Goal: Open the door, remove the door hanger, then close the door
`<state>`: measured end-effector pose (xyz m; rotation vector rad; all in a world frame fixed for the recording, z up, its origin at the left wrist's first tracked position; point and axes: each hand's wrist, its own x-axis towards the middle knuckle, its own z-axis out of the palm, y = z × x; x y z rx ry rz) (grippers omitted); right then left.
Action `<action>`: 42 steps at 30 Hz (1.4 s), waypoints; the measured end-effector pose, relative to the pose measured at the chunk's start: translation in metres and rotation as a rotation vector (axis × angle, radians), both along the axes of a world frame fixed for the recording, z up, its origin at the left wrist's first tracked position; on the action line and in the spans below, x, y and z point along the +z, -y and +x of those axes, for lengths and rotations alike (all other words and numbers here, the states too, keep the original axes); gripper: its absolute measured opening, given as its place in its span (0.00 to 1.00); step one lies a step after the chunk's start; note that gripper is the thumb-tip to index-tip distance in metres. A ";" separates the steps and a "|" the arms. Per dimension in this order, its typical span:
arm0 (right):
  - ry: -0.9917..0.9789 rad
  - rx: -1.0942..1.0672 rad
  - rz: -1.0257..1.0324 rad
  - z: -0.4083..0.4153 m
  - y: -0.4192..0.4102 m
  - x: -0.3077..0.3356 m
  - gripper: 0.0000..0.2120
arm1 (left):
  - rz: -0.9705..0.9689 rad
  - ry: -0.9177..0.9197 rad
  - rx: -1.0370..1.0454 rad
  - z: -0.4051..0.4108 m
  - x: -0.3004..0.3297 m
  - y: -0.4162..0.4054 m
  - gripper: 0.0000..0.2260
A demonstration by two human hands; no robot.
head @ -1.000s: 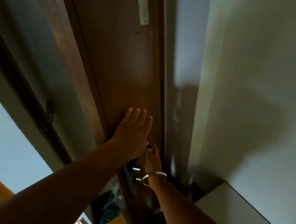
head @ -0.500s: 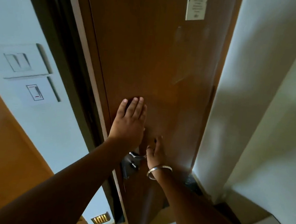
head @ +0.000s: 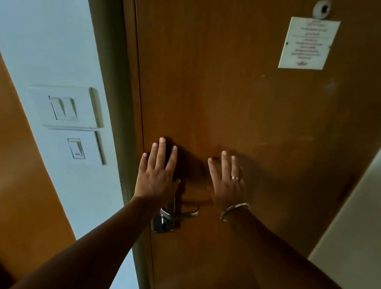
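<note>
- Left hand (head: 157, 178): grip released, palm flat on the door (head: 247, 103) near its latch edge, fingers spread, holding nothing.
- Right hand (head: 227, 183): grip likewise released, palm flat just beside the left; ring and wrist bangle (head: 234, 210) visible.
- Lever handle (head: 179, 213) sits below and between the wrists, untouched.
- Door looks flush with the frame (head: 111, 90); closing step appears in hand or just done.
- Door hanger: not in view, neither on the handle nor in either hand.
- Next, likely: a firm push to confirm latching, then lift both palms away.
- Outward: switch plates (head: 71, 119) on left wall; notice card (head: 308, 44) and peephole (head: 322, 9) above.
</note>
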<state>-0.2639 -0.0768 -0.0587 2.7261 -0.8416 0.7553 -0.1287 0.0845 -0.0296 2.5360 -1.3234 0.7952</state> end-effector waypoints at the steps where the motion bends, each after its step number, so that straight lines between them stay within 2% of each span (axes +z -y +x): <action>1: -0.018 0.016 -0.011 0.011 0.013 0.009 0.36 | -0.019 0.008 0.020 0.010 0.004 0.011 0.41; 5: -0.002 0.061 -0.042 0.045 0.044 0.025 0.43 | -0.054 -0.033 0.083 0.036 0.008 0.047 0.47; 12: 0.167 0.074 -0.158 0.082 0.080 0.008 0.44 | -0.076 -0.095 0.163 0.068 0.000 0.091 0.54; 17: 0.302 0.067 -0.205 0.107 0.099 0.000 0.40 | -0.098 -0.139 0.176 0.086 0.002 0.114 0.55; 22: 0.365 0.046 -0.245 0.122 0.107 -0.007 0.37 | -0.105 -0.110 0.136 0.100 0.000 0.119 0.55; 36: 0.304 -0.062 -0.251 0.132 0.104 0.008 0.25 | -0.075 -0.131 0.123 0.115 0.006 0.133 0.56; 38: 0.289 -0.042 -0.238 0.125 0.095 0.011 0.28 | -0.052 -0.113 0.133 0.107 0.005 0.126 0.56; 40: 0.268 0.041 -0.238 0.121 0.096 0.027 0.36 | -0.046 -0.088 0.148 0.105 0.016 0.122 0.56; 42: 0.250 0.116 -0.229 0.119 0.094 0.067 0.44 | -0.138 -0.037 0.133 0.102 0.042 0.121 0.55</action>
